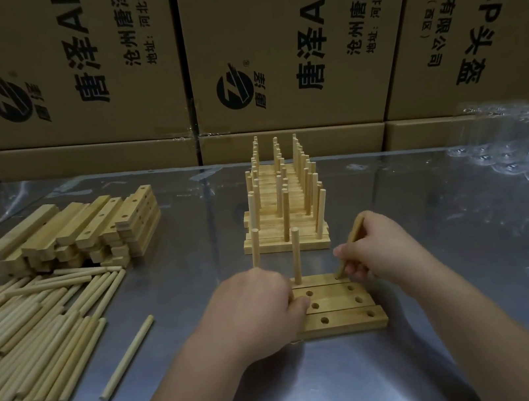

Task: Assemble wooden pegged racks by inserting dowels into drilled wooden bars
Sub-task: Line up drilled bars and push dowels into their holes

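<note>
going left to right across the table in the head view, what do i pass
pile of loose dowels → single stray dowel → left hand → drilled bars → right hand pinching a dowel → clear plastic wrap

Pretty dim overall, with a warm brownish cast. The light comes from overhead: the steel tabletop (444,293) throws small white glare spots down at 6 o'clock and a pale sheen toward 9 (the crinkled plastic wrap (522,152) at 3 o'clock sparkles too). Shadows are soft and short, just a dark edge under the drilled bars (345,324). The wide-angle bend is obvious, with the cardboard boxes (77,56) fanning outward at 10 and 2 o'clock. The centre is fairly sharp, but the dowel (355,232) in the right hand (378,248) looks slightly soft.
</note>
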